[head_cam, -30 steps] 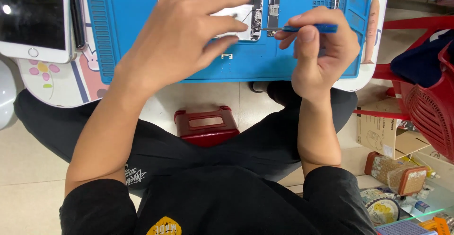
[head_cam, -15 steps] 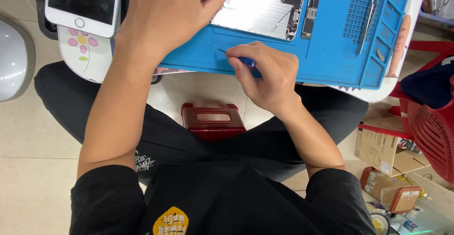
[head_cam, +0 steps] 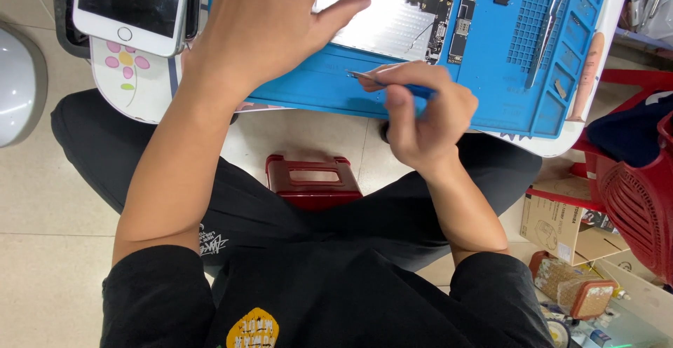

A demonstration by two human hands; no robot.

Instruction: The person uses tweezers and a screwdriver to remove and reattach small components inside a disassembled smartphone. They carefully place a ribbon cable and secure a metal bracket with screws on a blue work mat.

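An opened phone body (head_cam: 392,22) with bare metal plate and circuit board lies on a blue work mat (head_cam: 484,89). My left hand (head_cam: 273,18) rests on its left part, fingertips pinching its upper edge. My right hand (head_cam: 420,113) grips a thin blue-handled tool (head_cam: 382,82), whose metal tip points left over the mat just below the phone body.
A white phone (head_cam: 130,4) lies screen up at the table's left. Tweezers (head_cam: 543,36) and small parts sit on the mat's right side. A red stool (head_cam: 312,180) stands between my legs. A red basket (head_cam: 634,194) and cardboard boxes (head_cam: 561,225) are on the floor at right.
The view has shifted, so the table sits further right and lower. My right hand with the tool moved left, from the phone's right edge to below its bottom edge. My left hand stays on the phone.
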